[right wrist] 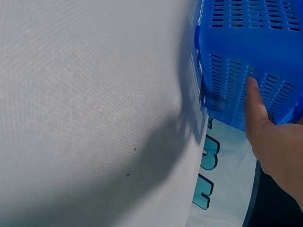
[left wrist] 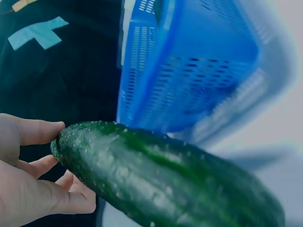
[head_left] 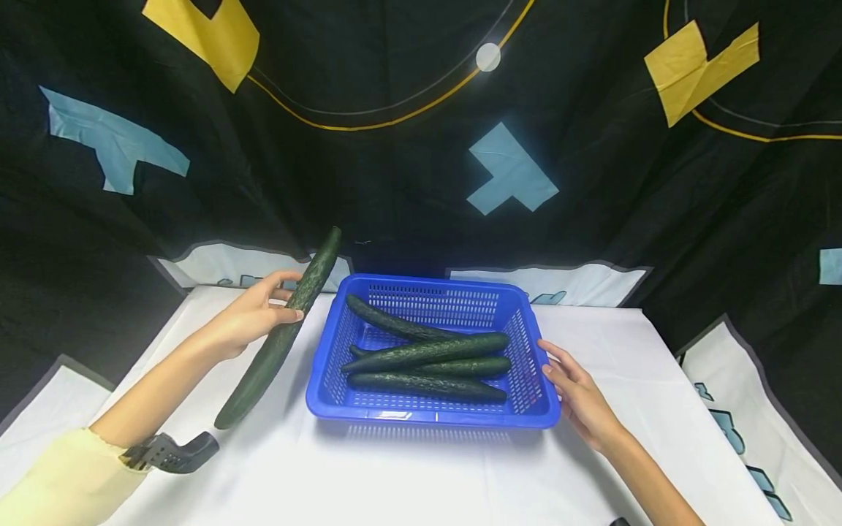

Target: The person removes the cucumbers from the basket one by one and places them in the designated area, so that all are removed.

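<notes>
A long dark green cucumber (head_left: pixel 279 343) is gripped near its middle by the left hand (head_left: pixel 253 314), left of the blue basket (head_left: pixel 430 418) and tilted with its upper end to the right. The left wrist view shows the thumb and fingers of that hand (left wrist: pixel 42 170) around the cucumber (left wrist: pixel 165 175). Several cucumbers (head_left: pixel 427 352) lie in the basket. The right hand (head_left: pixel 582 394) holds the basket's right side, fingertips at the rim; in the right wrist view a finger of the hand (right wrist: pixel 272 137) lies along the perforated wall (right wrist: pixel 236 87).
A white cloth (head_left: pixel 408 482) covers the table under the basket. Behind it hangs a dark curtain (head_left: pixel 368 183) with yellow and light blue shapes. A black wrist device (head_left: pixel 174 451) is at the left wrist.
</notes>
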Motion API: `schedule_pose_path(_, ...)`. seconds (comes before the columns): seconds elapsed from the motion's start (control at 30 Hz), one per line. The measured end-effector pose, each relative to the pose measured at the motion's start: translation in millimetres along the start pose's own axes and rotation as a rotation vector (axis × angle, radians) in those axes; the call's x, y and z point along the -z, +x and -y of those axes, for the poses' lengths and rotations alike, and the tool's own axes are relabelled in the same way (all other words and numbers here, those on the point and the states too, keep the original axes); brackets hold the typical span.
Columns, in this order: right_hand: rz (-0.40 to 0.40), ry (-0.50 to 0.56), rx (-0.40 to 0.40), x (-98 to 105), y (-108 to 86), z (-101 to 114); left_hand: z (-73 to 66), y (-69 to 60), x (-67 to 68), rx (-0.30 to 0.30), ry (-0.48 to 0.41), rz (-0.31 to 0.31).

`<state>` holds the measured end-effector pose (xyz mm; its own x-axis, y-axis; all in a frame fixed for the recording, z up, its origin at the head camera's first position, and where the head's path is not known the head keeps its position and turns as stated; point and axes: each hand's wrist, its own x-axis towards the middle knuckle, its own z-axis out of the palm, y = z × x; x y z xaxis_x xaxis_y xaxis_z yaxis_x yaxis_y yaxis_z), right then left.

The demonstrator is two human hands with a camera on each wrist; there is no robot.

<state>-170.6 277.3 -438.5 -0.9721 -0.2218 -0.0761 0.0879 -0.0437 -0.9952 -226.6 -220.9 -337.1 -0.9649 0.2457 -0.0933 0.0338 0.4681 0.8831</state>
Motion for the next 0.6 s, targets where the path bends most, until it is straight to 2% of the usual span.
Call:
schedule_pose_path(0.3, -0.008, -0.007, 0.002, 1, -0.9, 0, 39.3, -8.6, 4.3, 0.033, -0.026, -0.063)
schedule_pose_path(0.6, -0.004, -0.017, 0.002, 0, -1.1, 0, 73.6, -11.6, 4.2, 0.108, -0.02, -0.095)
